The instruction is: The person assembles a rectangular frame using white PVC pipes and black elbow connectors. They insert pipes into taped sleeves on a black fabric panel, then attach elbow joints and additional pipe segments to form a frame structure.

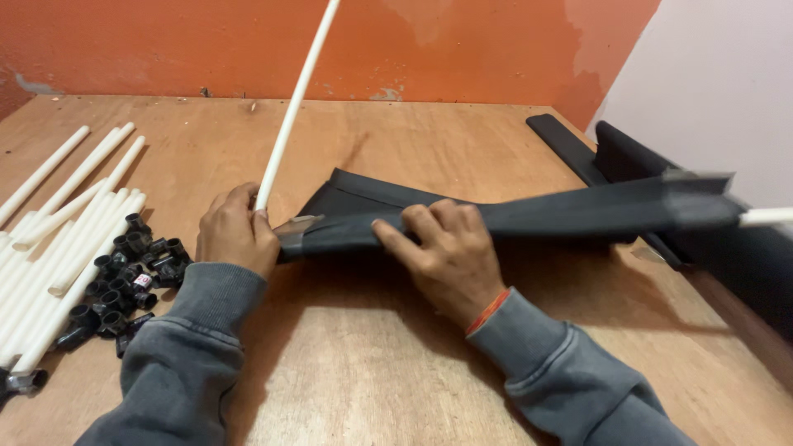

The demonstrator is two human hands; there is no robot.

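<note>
Two hands [239,235], one black fabric sheet [529,216], one raised white pipe [293,107].

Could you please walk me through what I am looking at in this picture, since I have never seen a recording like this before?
There is no machine here: a person in a grey sweatshirt works with two bare hands, and the one picture comes from a camera worn on the head, looking down at a wooden table against an orange wall.

The left hand is closed around the lower end of a long white pipe that slants up out of the picture. The right hand presses flat on a folded black sheet, which has grey tape at its ends and a white pipe end sticking out at the far right.

At the left lie a bundle of white pipes and a heap of small black pipe connectors. A dark object at the far right edge is too unclear to name.
</note>
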